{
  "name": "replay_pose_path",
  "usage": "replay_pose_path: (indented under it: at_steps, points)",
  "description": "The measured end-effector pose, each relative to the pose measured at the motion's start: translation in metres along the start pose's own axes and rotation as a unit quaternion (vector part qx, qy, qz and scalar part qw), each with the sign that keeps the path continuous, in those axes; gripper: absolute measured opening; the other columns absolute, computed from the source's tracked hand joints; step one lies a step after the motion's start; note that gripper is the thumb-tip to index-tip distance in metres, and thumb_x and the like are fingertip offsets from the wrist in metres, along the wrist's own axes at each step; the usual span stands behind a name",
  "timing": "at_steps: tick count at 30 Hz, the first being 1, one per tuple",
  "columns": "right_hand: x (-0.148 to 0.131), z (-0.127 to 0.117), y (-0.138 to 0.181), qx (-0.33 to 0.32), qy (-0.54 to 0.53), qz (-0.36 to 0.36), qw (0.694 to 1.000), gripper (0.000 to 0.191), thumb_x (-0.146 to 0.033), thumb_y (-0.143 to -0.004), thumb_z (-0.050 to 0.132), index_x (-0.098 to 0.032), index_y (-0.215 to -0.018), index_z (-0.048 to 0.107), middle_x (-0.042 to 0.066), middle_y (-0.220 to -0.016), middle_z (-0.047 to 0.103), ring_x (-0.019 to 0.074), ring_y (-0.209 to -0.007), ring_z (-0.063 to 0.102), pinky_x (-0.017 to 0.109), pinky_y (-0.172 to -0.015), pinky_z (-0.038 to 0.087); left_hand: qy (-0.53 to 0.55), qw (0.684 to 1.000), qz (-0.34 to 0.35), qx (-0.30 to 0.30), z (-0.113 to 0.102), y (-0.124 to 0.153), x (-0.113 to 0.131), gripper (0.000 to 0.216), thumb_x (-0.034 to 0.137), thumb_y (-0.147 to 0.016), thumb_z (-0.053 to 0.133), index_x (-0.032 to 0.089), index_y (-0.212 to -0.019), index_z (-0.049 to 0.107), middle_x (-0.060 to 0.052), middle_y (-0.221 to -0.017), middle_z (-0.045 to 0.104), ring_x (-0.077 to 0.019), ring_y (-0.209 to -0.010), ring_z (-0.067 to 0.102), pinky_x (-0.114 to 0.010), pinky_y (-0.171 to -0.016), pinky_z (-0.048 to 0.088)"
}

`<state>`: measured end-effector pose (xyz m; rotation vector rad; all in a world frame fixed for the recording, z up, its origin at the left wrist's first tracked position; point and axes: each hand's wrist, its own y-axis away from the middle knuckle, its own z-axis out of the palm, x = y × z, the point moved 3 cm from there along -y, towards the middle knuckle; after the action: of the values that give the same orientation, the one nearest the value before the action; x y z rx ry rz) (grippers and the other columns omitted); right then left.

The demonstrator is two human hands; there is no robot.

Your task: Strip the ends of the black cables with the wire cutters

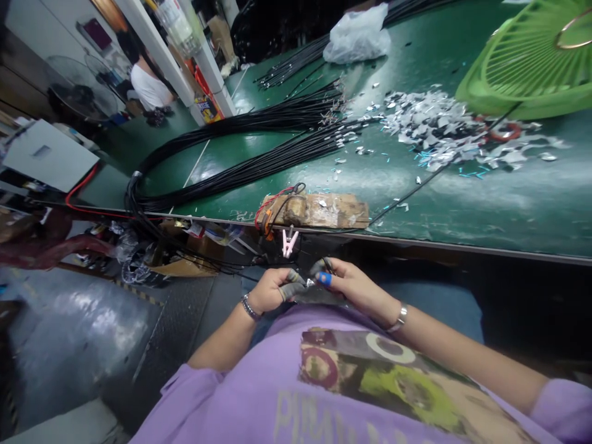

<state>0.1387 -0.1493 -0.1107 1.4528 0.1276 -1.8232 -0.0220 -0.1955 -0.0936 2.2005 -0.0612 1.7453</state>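
Just in front of my lap, my left hand (275,290) is closed in a pinch on the end of a black cable (238,273) that runs in from the left. A bit of silver foil (309,282) shows at the cable end, between the two hands. My right hand (346,282) pinches at that foil; grey covers are on my fingertips and blue tape is on one finger. The fingers partly hide the cable end. Beyond my hands, a pink clip (290,243) hangs at the table edge below a wooden block (335,211).
On the green table (462,206) lies a long bundle of black cables (259,163), its stripped ends pointing right. Foil scraps (432,126) are heaped near a green fan (531,61). A white plastic bag (358,34) sits behind. Another person (148,85) is at the far left.
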Motion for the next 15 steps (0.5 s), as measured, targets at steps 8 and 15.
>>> replay_pose_path:
  at_steps: [8, 15]
  points:
    - [-0.019, 0.007, -0.002, -0.111, 0.087, 0.031, 0.990, 0.025, -0.025, -0.055, 0.071, -0.017, -0.067, 0.051, -0.008, -0.056, 0.046, 0.0037, -0.045, 0.033, 0.018, -0.040, 0.024, -0.161, 0.984, 0.067, -0.044, 0.002, 0.000, 0.006, 0.043, 0.054, -0.078, 0.056, 0.014, -0.064, 0.060, 0.001, -0.055, 0.054, -0.0082, -0.053, 0.043, -0.019, -0.053, 0.036]
    - [0.006, 0.006, -0.010, -0.060, 0.026, 0.087, 0.994, 0.019, -0.019, -0.053, 0.062, -0.019, -0.067, 0.050, -0.008, -0.051, 0.044, 0.0039, -0.040, 0.032, 0.018, -0.037, 0.025, -0.230, 0.966, 0.110, -0.041, 0.008, 0.003, 0.002, 0.041, 0.052, -0.083, 0.051, 0.016, -0.067, 0.064, -0.003, -0.060, 0.060, -0.0107, -0.055, 0.050, -0.021, -0.057, 0.037]
